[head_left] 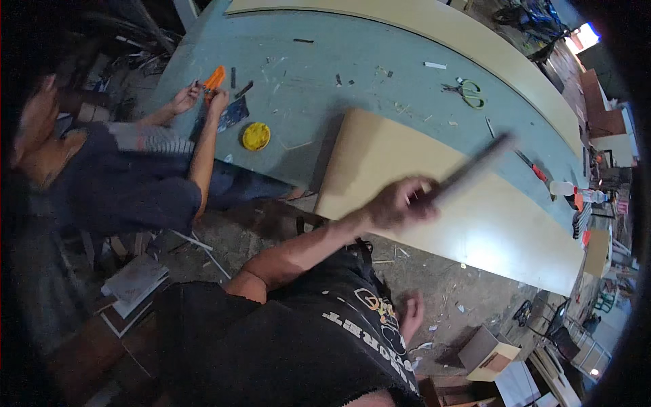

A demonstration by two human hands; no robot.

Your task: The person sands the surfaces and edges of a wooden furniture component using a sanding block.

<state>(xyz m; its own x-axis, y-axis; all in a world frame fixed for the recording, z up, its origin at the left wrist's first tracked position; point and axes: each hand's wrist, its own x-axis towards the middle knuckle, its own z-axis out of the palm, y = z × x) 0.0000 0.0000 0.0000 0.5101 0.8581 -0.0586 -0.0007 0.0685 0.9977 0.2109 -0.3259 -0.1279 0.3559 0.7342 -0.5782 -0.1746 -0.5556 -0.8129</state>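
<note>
Strip [475, 165], long and dark, is up, not put down: the left hand's grip [405, 203] is closed round one end, above the tan board [400, 146] on the table [285, 88]. I can't tell if the right hand [411, 316] holds anything.

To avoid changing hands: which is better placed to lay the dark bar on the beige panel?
Probably the left hand: it grips the dark bar; the right hand looks empty, by the shirt.
</note>
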